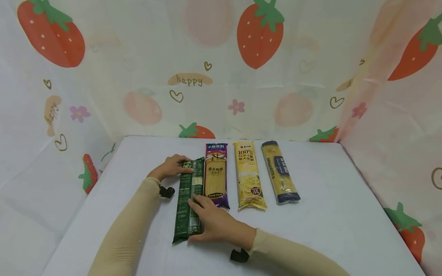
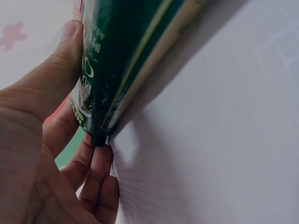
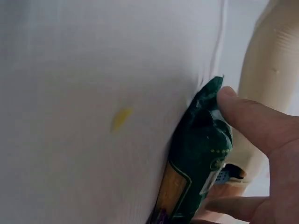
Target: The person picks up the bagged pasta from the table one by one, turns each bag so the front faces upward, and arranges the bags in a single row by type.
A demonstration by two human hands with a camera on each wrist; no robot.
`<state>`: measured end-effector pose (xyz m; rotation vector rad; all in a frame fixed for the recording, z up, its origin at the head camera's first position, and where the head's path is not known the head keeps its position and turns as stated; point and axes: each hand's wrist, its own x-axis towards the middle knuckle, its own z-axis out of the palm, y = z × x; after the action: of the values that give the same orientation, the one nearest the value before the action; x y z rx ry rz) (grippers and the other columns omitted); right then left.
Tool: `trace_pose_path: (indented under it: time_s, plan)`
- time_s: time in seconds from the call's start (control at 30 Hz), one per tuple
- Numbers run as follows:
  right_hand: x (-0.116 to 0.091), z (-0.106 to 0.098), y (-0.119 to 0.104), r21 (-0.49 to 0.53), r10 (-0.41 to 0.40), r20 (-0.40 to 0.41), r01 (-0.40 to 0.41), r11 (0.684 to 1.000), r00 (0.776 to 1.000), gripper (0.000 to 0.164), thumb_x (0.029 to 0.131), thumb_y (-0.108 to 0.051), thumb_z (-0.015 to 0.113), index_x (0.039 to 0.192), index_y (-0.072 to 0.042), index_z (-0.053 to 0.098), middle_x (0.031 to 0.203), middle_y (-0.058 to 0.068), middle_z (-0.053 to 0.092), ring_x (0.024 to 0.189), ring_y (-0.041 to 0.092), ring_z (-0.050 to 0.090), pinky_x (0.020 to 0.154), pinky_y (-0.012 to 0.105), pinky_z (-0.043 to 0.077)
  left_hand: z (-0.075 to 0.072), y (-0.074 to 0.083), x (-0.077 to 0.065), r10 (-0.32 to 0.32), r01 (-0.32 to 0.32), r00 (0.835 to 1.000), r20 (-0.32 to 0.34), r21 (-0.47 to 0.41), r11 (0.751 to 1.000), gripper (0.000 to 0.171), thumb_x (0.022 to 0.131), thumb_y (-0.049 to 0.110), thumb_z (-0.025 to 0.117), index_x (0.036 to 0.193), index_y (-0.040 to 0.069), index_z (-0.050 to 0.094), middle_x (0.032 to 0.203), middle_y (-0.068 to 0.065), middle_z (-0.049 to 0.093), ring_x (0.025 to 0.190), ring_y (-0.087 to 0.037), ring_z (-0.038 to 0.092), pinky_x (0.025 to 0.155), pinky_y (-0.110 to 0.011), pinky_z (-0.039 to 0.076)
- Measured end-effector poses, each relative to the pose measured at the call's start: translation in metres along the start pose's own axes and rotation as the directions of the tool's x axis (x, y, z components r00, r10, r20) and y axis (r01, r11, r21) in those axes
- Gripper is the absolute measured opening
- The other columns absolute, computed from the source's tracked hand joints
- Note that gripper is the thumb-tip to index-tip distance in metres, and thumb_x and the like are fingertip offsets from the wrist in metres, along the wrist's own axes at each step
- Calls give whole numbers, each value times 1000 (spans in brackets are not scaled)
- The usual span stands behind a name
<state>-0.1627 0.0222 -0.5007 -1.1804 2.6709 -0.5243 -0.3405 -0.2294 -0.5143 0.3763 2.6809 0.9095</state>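
Note:
A green spaghetti pack [image 1: 184,203] lies at the left end of a row of pasta packs, its printed back with the barcode facing up. At its far end my left hand [image 1: 170,167] grips it; the left wrist view shows the thumb along the green pack [image 2: 121,51] and the fingers curled by its tip. Lower down, my right hand [image 1: 219,222] holds the near half, fingers over the top face and thumb by the near end. In the right wrist view the thumb touches the tip of the green pack [image 3: 201,140].
Close to the green pack's right is a purple pasta pack [image 1: 215,174]. Further right lie a yellow pasta pack [image 1: 249,174] and a blue-ended spaghetti pack [image 1: 280,172]. They rest on a white-covered table [image 1: 321,230], with strawberry-print cloth [image 1: 221,99] around it.

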Motion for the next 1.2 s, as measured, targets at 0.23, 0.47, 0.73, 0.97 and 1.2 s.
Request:
trace_pose_path:
  time_s: [0.23,0.47,0.73,0.97,1.2]
  plan:
    - [4,2,-7,-59,37,5,-36,998,999,120,83,-69,84,170,-7,29,176,17,22,162,32,25,116,42,49,0,1,-3,23,-23,1000,-15,7,1000,68,100,52,74,149,6,62,158,-30,45,147,-56,33,119,-72,32]
    - [9,3,-13,-98,99,46,-95,991,994,124,78,-76,83,169,-8,33,177,16,22,163,31,25,112,42,53,3,1,-2,34,-34,999,-9,13,999,64,102,49,74,149,6,62,159,-28,46,146,-54,35,119,-71,33]
    - [13,6,-18,-112,120,59,-113,987,991,118,81,-71,84,168,-6,36,176,17,24,162,32,26,116,41,50,2,5,-9,35,-34,999,-20,31,999,64,103,46,73,149,3,60,158,-30,46,146,-54,37,117,-70,36]
    - [13,7,-23,-116,106,58,-98,988,993,109,84,-59,89,165,-4,41,174,22,28,160,36,30,119,42,47,-3,3,-14,83,-81,996,20,-61,995,51,107,36,70,145,2,60,157,-30,48,146,-52,44,118,-67,39]
    - [13,9,-23,-111,81,50,-75,991,995,108,84,-53,91,166,-5,40,174,22,28,160,36,29,117,41,48,-11,3,-21,44,-36,998,42,-178,983,43,108,31,68,142,5,59,157,-27,49,128,-44,62,104,-56,53]
